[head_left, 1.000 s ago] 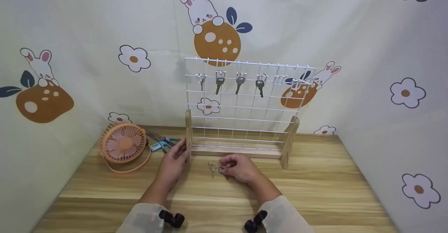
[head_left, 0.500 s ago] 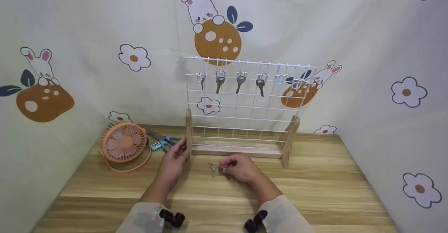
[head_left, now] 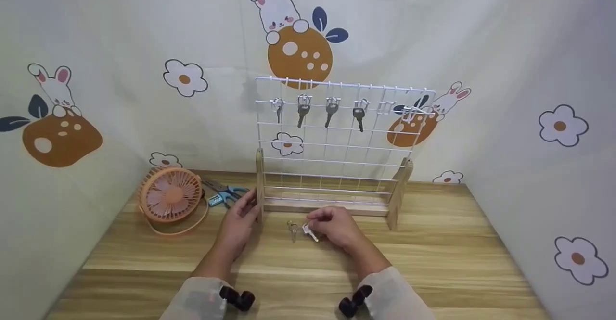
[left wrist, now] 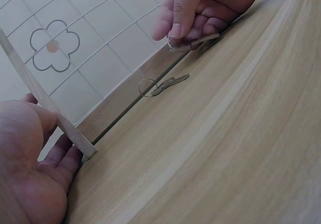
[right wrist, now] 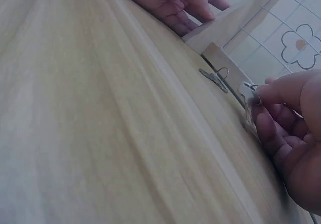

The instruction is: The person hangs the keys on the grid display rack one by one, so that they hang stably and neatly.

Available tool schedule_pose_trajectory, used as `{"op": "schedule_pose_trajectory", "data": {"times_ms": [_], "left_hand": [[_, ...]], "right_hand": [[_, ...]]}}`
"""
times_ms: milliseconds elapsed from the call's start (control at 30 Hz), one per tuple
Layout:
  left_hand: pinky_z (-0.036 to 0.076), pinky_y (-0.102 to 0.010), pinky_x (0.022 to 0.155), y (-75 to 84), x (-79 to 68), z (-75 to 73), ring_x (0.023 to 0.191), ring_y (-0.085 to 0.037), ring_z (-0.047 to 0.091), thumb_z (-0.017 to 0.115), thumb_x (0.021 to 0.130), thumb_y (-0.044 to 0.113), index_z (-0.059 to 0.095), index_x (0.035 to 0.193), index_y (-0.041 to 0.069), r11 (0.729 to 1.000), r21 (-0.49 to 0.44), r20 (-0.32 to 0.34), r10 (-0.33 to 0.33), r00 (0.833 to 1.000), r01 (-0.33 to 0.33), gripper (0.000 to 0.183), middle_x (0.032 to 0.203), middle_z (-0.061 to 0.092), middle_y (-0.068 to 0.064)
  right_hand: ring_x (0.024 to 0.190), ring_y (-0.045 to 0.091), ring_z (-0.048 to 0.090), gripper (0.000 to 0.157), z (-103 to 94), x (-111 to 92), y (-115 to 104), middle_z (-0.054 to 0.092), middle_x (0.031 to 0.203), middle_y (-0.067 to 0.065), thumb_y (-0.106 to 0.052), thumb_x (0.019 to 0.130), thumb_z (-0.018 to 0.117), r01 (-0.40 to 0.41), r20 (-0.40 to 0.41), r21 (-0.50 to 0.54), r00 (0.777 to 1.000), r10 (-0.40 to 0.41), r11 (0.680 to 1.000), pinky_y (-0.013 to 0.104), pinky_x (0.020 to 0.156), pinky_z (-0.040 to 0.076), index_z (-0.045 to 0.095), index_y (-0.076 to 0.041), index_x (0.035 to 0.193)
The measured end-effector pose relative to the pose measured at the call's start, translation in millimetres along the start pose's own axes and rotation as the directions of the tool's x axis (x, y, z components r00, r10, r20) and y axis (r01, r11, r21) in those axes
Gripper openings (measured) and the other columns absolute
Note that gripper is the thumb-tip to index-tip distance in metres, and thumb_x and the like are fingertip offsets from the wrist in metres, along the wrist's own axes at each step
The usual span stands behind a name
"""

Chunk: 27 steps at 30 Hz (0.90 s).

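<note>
My right hand point(head_left: 334, 226) pinches a silver key point(head_left: 311, 232) by its ring end, low over the table in front of the rack's wooden base. A second key point(left wrist: 171, 85), with its ring point(left wrist: 147, 88), lies on the wood between my hands. At the left end of the white wire grid rack point(head_left: 332, 159), my left hand point(head_left: 239, 224) grips the wooden leg point(left wrist: 47, 101), thumb on one side and fingers on the other. Several keys point(head_left: 331, 112) hang by rings from hooks along the upper part of the grid.
Hooks point(head_left: 386, 107) at the grid's right end carry no key. Left of the rack stand an orange fan point(head_left: 172, 195) and blue-handled pliers point(head_left: 226, 194) on the wooden table point(head_left: 433, 267). A curtain with printed rabbits surrounds the table on three sides.
The key in my right hand has turned from mostly hidden under the fingers to plainly visible, and that hand has shifted slightly right. My left hand stays at the leg.
</note>
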<state>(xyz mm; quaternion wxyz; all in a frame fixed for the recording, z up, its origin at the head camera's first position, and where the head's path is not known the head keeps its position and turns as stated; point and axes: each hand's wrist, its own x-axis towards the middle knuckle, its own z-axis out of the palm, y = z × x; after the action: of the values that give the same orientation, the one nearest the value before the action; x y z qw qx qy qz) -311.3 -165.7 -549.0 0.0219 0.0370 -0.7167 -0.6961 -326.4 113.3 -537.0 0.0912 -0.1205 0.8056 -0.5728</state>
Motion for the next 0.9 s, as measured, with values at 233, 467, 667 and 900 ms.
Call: {"op": "schedule_pose_trajectory", "data": {"times_ms": [233, 467, 667, 900], "left_hand": [[0.041, -0.044, 0.130, 1.6, -1.0, -0.1, 0.159, -0.029, 0.041, 0.059, 0.111, 0.019, 0.045, 0.163, 0.024, 1.000, 0.013, 0.006, -0.003, 1.000, 0.003, 0.054, 0.169, 0.045, -0.006], [0.042, -0.042, 0.129, -0.2, 1.2, -0.8, 0.159, -0.027, 0.041, 0.059, 0.111, 0.019, 0.045, 0.163, 0.027, 1.000, 0.009, 0.000, -0.020, 1.000, 0.020, 0.054, 0.170, 0.044, -0.003], [0.042, -0.043, 0.129, -0.3, 0.2, -0.8, 0.159, -0.028, 0.042, 0.059, 0.111, 0.017, 0.045, 0.163, 0.026, 1.000, 0.005, 0.001, -0.020, 1.000, 0.020, 0.055, 0.170, 0.043, -0.004], [0.040, -0.046, 0.130, 0.0, -1.4, 0.1, 0.160, -0.031, 0.040, 0.056, 0.112, 0.014, 0.044, 0.164, 0.021, 1.000, 0.007, 0.002, 0.007, 1.000, -0.007, 0.054, 0.170, 0.043, -0.008]], "right_hand": [[0.081, 0.009, 0.073, 0.022, -0.6, 0.6, 0.6, 0.082, 0.102, 0.012, -0.005, 0.094, 0.078, -0.003, -0.013, 0.089, 1.000, 0.004, 0.996, 0.022, 0.073, 0.064, 0.077, 0.007, 0.113], [0.076, 0.008, 0.068, 0.028, -7.8, 1.5, -7.8, 0.078, 0.090, 0.003, -0.006, 0.091, 0.080, 0.007, -0.098, 0.144, 0.995, 0.007, 0.990, 0.020, 0.068, 0.059, 0.077, 0.008, 0.115], [0.086, 0.007, 0.068, 0.029, -20.2, 1.0, -17.5, 0.077, 0.091, -0.002, -0.006, 0.089, 0.081, 0.029, -0.170, 0.145, 0.985, -0.004, 0.989, 0.016, 0.074, 0.058, 0.078, 0.008, 0.115], [0.088, 0.010, 0.072, 0.032, -35.8, -3.4, -33.8, 0.078, 0.094, 0.000, -0.003, 0.089, 0.083, 0.029, -0.177, 0.199, 0.984, 0.006, 0.979, 0.019, 0.077, 0.063, 0.075, 0.010, 0.117]]}}
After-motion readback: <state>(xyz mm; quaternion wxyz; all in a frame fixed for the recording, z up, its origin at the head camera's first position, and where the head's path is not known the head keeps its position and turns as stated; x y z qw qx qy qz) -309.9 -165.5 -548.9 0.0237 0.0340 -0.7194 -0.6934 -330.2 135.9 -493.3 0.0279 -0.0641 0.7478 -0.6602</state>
